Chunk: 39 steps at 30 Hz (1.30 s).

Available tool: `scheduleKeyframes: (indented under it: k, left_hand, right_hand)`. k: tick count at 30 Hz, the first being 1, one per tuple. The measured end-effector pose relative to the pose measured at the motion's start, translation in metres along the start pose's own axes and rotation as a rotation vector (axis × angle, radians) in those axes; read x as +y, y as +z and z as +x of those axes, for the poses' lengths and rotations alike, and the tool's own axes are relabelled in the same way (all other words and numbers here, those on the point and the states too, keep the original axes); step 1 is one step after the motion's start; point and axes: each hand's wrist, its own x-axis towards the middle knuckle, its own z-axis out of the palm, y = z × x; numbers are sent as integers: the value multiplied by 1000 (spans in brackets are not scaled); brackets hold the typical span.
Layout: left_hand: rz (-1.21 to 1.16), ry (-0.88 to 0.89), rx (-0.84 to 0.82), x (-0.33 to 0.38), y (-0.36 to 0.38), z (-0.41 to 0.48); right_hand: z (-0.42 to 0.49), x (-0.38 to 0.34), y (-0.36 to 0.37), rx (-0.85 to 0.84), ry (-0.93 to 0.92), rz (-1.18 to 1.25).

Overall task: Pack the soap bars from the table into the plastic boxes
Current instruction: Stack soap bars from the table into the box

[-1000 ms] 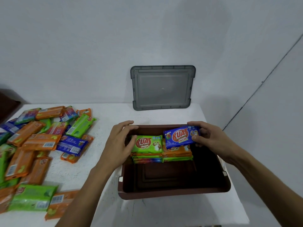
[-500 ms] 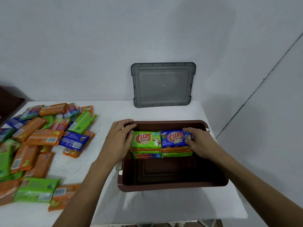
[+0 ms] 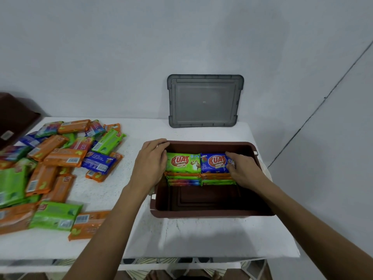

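A brown plastic box (image 3: 201, 213) stands on the white table (image 3: 181, 235). Two stacks of soap bars fill its far half. A green bar (image 3: 182, 163) tops the left stack and a blue bar (image 3: 215, 161) tops the right one. My left hand (image 3: 150, 162) rests over the box's left rim, fingers curled against the green stack's side. My right hand (image 3: 241, 168) lies on the right end of the blue bar, fingers bent over it. Several loose bars (image 3: 60, 158) in orange, green and blue wrappers lie on the table's left part.
A grey lid (image 3: 204, 101) leans upright against the wall behind the box. Another brown box (image 3: 14, 126) shows partly at the far left edge. The table's front edge runs close below the box, and its right edge lies just past the box.
My right hand lowered the blue bar from above the box onto the right stack and now presses on it. My left hand stayed at the green stack's side.
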Motion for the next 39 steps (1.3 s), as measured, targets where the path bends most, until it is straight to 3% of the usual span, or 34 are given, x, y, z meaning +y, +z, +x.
scheduleKeyframes:
  k: [8, 13, 22, 27, 33, 39]
  left_hand:
    - [-83, -28, -142, -6, -21, -32]
    - [-74, -46, -185, -29, -46, -65]
    - [92, -185, -268, -134, -111, -131]
    - [217, -209, -421, -186, -135, -156]
    - [299, -158, -551, -205, -135, -162]
    - [319, -90, -617, -210, -135, -157]
  right_hand:
    - [-15, -15, 3, 107, -7, -94]
    - [-30, -64, 10, 103, -190, -86]
    - [-63, -183, 79, 68, -531, -31]
    - [-68, -226, 133, -95, -634, -91]
    - [-51, -243, 196, -318, -631, -282]
    - [-37, -247, 227, -322, -695, -409]
